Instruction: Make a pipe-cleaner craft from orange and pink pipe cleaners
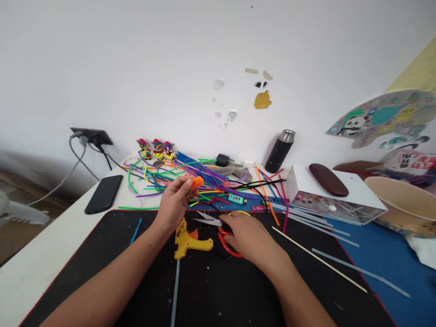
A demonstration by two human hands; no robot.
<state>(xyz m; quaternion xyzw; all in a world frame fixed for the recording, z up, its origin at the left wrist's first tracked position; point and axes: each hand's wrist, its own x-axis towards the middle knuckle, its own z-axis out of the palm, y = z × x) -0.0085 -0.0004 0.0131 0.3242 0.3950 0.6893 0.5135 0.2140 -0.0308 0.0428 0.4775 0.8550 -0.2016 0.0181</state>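
My left hand (pixel 177 198) is raised over the mat's far edge, fingertips pinched on a small bundle of bent orange pipe cleaner (pixel 196 182). Lower and to the right, my right hand (pixel 241 230) lies over the scissors (pixel 226 242), its fingers closed about the red handles. The scissor blades are spread and point left. A yellow hot glue gun (pixel 191 243) with a glue stick (pixel 175 290) in its back lies between my forearms. Part of the scissor handles is hidden beneath my right hand.
Many loose pipe cleaners (pixel 204 170) are heaped along the wall. Three small figures (pixel 158 149), a phone (pixel 104 194), a black flask (pixel 279 151) and a white box (pixel 340 200) stand or lie around. A wooden stick (pixel 320 260) and clear glue sticks (pixel 361 271) lie right.
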